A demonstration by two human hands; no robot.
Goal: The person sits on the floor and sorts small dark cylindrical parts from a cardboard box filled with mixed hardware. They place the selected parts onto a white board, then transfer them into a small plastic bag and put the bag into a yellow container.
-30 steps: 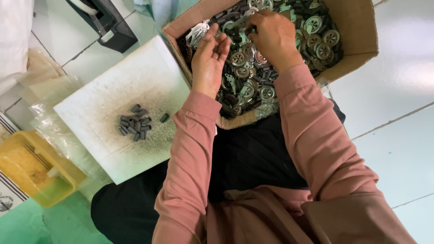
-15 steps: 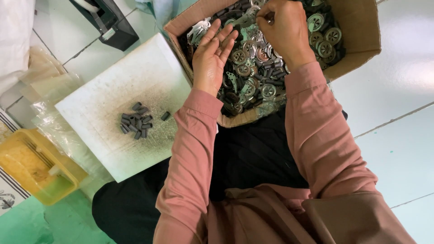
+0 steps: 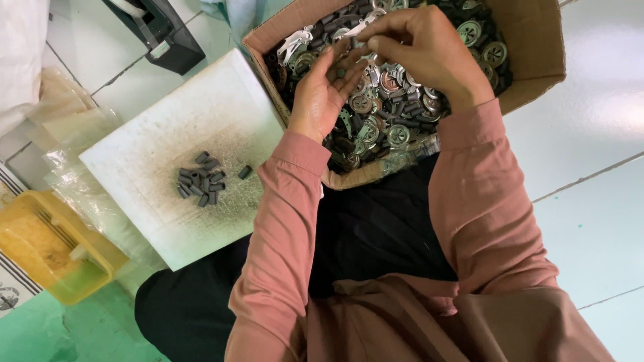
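The person sits on the floor with a cardboard box (image 3: 537, 60) against the lap, both hands over a heap of metal parts (image 3: 396, 127): round wheel-like pieces, thin silvery brackets and small dark cylinders. The left hand (image 3: 325, 90) is held palm up, fingers apart and slightly cupped, with what looks like one small dark piece lying near the fingertips. The right hand (image 3: 422, 47) hovers just above it, thumb and forefinger pinched together on something small; what exactly it holds I cannot tell.

To do this picking well, I would say the pinch should stay light and close over the cupped palm, so that anything slipping falls back into the hand or the box, not onto the lap.

To the left of the box lies a white board (image 3: 168, 154), dusty grey in the middle, with a small pile of dark cylinders (image 3: 200, 186) on it and one more just beside the pile. Past the board's lower corner sits a yellow plastic basket (image 3: 47, 248) on crumpled clear plastic film (image 3: 74, 181). A black tape dispenser (image 3: 161, 33) stands near the top edge. The floor (image 3: 597, 201) is pale tile, turning green at the lower left.
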